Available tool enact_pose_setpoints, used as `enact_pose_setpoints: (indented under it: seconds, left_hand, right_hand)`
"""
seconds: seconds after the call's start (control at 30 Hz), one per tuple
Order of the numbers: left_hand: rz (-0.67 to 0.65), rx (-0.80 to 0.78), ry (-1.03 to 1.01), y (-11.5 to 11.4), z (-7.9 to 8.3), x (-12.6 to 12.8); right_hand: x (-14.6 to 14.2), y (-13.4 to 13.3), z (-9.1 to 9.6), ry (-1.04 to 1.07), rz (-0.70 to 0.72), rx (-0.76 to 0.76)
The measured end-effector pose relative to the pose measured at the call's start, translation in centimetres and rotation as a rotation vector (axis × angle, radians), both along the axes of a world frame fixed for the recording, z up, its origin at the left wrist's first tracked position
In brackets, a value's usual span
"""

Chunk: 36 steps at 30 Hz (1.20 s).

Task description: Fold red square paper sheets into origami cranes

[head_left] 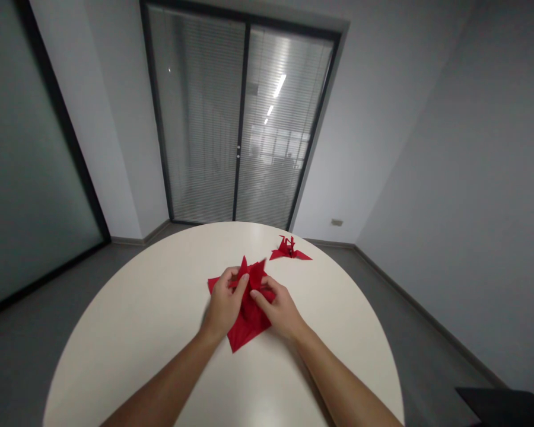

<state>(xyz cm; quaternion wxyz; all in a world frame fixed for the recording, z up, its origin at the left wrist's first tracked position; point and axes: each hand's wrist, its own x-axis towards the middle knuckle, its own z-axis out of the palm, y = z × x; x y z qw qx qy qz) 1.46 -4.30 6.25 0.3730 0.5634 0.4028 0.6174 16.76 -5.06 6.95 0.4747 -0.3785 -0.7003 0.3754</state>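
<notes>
Between my two hands is a piece of folded red origami paper (257, 274), with pointed flaps sticking up past my fingers. My left hand (225, 302) pinches its left side, thumb on top and fingers curled behind. On the other side my right hand (282, 307) grips the paper the same way, its thumb close to the middle. Under the hands lies a flat red sheet (247, 332), one corner pointing toward me; whether it joins the folded piece is hard to tell. Fingertips behind the paper are partly hidden.
A finished-looking red paper crane (289, 249) stands near the far right edge of the round white table (133, 332). Beyond the table is a glass door with blinds (200, 130). A black object (507, 406) shows at the lower right corner.
</notes>
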Motion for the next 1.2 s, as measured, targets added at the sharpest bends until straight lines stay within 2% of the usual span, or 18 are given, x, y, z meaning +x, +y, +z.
enact_pose_setpoints:
  seconds: [0.13,0.33,0.5,0.73,0.93,1.03,1.1,1.2]
  left_hand:
    - [-0.027,-0.036,-0.065,0.3,-0.2,0.1]
    - [-0.085,-0.064,-0.068,0.3,-0.2,0.4]
    - [-0.011,-0.052,-0.099,0.1,0.1,0.3]
    - [0.095,-0.074,-0.125,0.2,0.2,0.1]
    - [0.122,-0.145,-0.208,0.4,0.0,0.1]
    - [0.071,-0.106,-0.143,0.3,-0.2,0.0]
    - [0.030,-0.069,-0.065,0.2,-0.4,0.0]
    - [0.004,-0.034,0.018,0.0,-0.5,0.1]
  right_hand:
    - [0.2,0.3,0.0,0.062,-0.046,-0.012]
    - [0.6,1.2,-0.4,0.178,0.049,-0.086]
    - [1.1,1.5,-0.4,0.239,0.001,-0.152]
    - [1.3,1.0,-0.5,0.170,0.166,-0.350]
    - [2.3,1.0,0.0,0.024,0.139,-0.279]
    - [2.3,1.2,0.1,-0.083,0.108,-0.165]
    - [2.2,1.5,-0.1,-0.103,0.022,-0.062]
    - [2.2,2.0,-0.7,-0.071,-0.038,-0.077]
